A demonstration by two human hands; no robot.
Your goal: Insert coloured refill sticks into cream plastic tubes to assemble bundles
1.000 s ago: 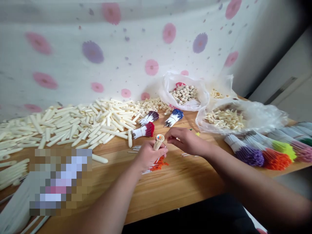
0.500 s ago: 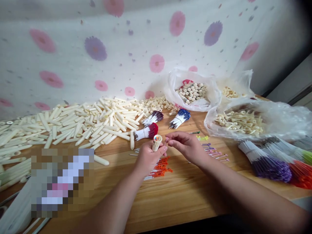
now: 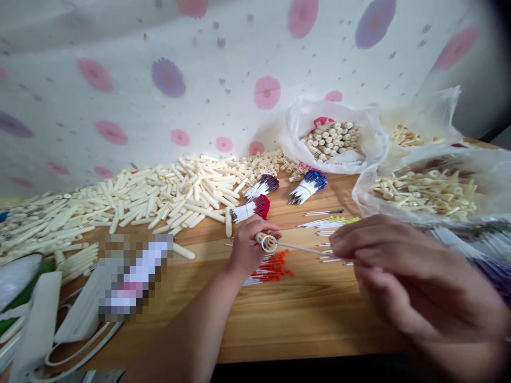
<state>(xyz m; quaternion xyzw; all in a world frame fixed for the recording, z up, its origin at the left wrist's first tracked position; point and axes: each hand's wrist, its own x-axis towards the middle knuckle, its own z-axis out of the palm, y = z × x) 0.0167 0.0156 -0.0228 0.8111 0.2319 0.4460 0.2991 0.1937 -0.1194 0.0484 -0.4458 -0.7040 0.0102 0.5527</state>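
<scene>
My left hand [image 3: 251, 247] is closed round a cream pen barrel [image 3: 266, 242], its open slotted end turned towards me, with bits of colour inside. My right hand [image 3: 399, 276], large and close to the camera, pinches a thin pen refill [image 3: 301, 247]; the refill's far end points at the mouth of the barrel, and whether it is inside I cannot tell. Orange-ended refills [image 3: 271, 268] lie in a row just below my left hand. Yellow-ended refills [image 3: 323, 222] and a green-ended one [image 3: 324, 213] lie beyond my right fingers, which partly hide other refills.
A large heap of cream pen tubes [image 3: 171, 191] covers the back left. Bundles of red [image 3: 251, 209], dark purple [image 3: 261, 187] and blue refills [image 3: 308, 186] stand mid-table. Plastic bags [image 3: 373, 154] of cream parts are at the back right. Strips and a blurred-out object [image 3: 136, 282] lie left.
My right hand has moved away from the barrel, to the right and nearer the camera, drawing level with a long refill. The barrel has tilted its open end towards me. The view has shifted.
</scene>
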